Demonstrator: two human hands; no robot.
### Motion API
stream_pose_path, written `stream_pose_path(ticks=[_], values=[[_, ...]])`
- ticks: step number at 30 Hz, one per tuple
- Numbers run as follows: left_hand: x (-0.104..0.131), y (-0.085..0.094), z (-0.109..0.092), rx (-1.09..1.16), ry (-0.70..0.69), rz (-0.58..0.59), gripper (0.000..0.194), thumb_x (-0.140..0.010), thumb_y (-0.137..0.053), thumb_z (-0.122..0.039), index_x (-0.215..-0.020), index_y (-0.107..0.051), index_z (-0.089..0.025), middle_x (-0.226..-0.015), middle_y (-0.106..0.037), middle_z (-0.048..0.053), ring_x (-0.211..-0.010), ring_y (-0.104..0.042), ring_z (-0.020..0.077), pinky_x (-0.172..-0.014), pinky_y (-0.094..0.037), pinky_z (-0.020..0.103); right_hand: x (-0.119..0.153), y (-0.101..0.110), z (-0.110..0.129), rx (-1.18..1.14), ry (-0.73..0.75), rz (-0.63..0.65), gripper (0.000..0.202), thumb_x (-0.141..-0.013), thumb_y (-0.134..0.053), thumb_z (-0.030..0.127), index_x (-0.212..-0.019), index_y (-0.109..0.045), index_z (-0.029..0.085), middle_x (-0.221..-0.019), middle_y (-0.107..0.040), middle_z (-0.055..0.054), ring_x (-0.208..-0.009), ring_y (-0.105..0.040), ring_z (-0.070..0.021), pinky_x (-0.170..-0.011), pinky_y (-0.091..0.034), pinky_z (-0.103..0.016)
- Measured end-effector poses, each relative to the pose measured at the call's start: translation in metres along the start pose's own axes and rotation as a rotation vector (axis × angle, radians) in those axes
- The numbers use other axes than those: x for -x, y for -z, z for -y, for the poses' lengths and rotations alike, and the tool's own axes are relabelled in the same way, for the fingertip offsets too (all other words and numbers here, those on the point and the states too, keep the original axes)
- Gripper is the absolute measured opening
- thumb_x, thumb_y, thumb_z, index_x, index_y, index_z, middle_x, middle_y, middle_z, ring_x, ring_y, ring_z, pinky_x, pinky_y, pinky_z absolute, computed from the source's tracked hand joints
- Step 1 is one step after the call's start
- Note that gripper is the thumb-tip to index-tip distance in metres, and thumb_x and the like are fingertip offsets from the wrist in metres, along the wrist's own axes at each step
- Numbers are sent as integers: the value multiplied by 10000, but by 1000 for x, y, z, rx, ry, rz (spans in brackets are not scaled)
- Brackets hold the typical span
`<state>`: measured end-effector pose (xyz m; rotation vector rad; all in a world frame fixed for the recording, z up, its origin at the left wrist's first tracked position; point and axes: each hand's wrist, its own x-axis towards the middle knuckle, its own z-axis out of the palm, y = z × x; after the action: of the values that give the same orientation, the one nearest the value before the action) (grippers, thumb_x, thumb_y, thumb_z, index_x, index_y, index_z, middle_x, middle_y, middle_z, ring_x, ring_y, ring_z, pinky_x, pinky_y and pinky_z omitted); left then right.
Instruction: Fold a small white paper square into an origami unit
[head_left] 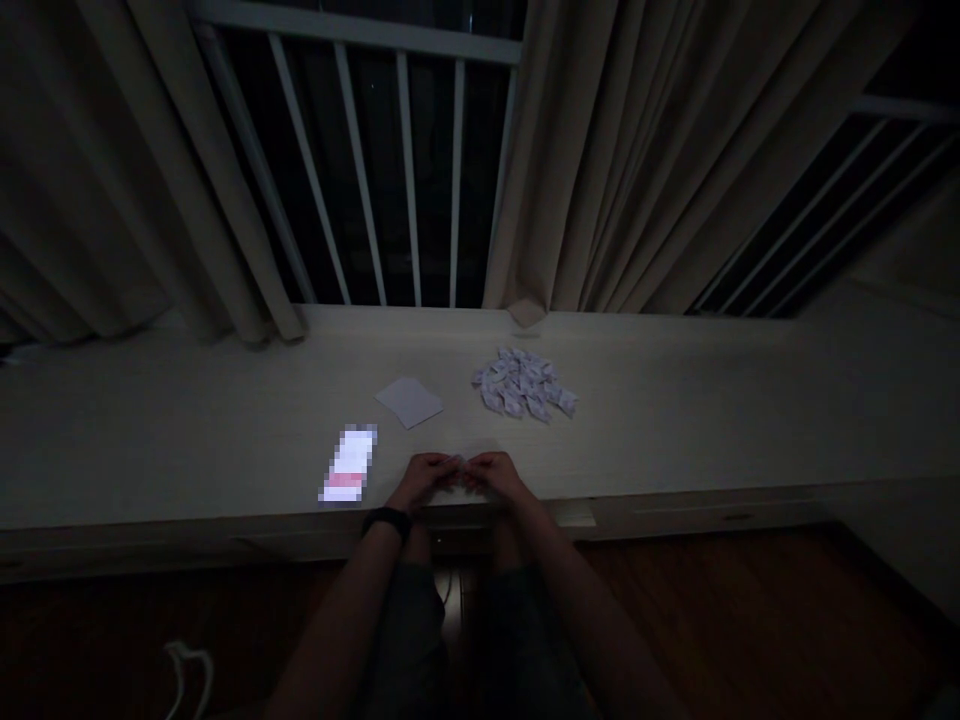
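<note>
Two hands up close, my left hand (424,476) and right hand (493,472), at the ledge's near edge!

Fingertips nearly together, they're pinching what looks like a small pale piece (460,460), mostly hidden, so I can't make out its shape; holding it low and central probably suits my resting forearms. Far and left of my hands lies flat paper (410,401), smooth and straight-edged; far and right, a heap of folded paper pieces (525,383), crisp, pointed, overlapping, likely set apart to keep flat and folded from mixing. Left of me glows a pixelated screen (350,465), handy for glancing, I'd judge. Pale, faintly grained ledge (697,410) beneath; softly pleated curtains (585,150) beyond!
</note>
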<state>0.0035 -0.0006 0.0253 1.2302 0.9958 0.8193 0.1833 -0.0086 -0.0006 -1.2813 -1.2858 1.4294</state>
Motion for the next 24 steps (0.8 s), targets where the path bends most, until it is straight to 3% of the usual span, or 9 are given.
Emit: stream_pose_path(ticks=[9, 14, 19, 24], values=[[2, -1, 2, -55, -35, -62, 416, -656, -725, -500, -772, -733, -101, -727, -709, 85, -625, -605, 146, -585, -445, 233, 0, 4, -5, 24, 32, -60, 425, -600, -720, 546, -700, -712, 133, -630, -694, -71, -530, -602, -154, -523, -458, -251], [3, 0, 3, 105, 0, -91, 462, -597, -776, -468, -864, -726, -95, -831, -720, 105, -720, -642, 175, -676, -501, 275, 3, 3, -5, -26, 93, -150, 419, -598, -734, 533, -737, -711, 138, -661, -702, -65, -556, -620, -156, -542, -480, -256], [3, 2, 3, 34, -38, -108, 404, -596, -778, -453, -795, -735, -104, -784, -723, 96, -695, -634, 166, -667, -495, 266, 8, 4, 3, -129, 27, -4, 534, -614, -746, 530, -961, -700, 128, -740, -716, -92, -577, -653, -168, -544, -502, -266], [5, 3, 2, -118, -86, -131, 380, -630, -757, -426, -859, -749, -123, -844, -732, 98, -757, -643, 188, -697, -482, 273, 10, 3, 7, -51, 58, -10, 461, -615, -734, 542, -786, -727, 114, -724, -714, -95, -592, -638, -158, -565, -487, -256]])
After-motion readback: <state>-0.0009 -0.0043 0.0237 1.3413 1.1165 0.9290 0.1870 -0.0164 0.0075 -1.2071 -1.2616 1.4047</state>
